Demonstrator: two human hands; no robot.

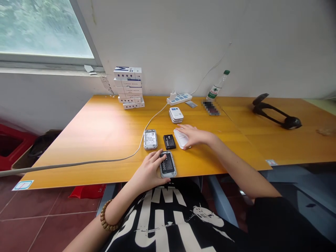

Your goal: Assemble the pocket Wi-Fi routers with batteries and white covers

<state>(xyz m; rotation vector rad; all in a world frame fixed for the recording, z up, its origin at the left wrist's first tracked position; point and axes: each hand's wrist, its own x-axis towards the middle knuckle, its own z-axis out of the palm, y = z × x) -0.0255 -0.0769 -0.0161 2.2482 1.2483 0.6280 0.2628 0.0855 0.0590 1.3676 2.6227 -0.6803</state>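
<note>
My left hand [149, 169] grips a small white-framed device [172, 172] at the table's near edge, fingers on its left side and thumb along its near end. A black battery marked 3000mAh [168, 163] lies inside that device. Just beyond it, a loose black battery [169, 141] rests on the table. My right hand [194, 135] spans a white back cover [180, 139], fingertips at the far end and thumb at the near end. To the left sits another open device [150, 139] with a printed label showing and no battery in it.
White devices [176, 114] are stacked beyond my right hand. Several white boxes [128, 84] are piled by the wall. A power strip [179, 99], a water bottle [217, 85] and a blurred phone-like object [211, 107] stand behind. A white cable [105, 161] crosses the left side.
</note>
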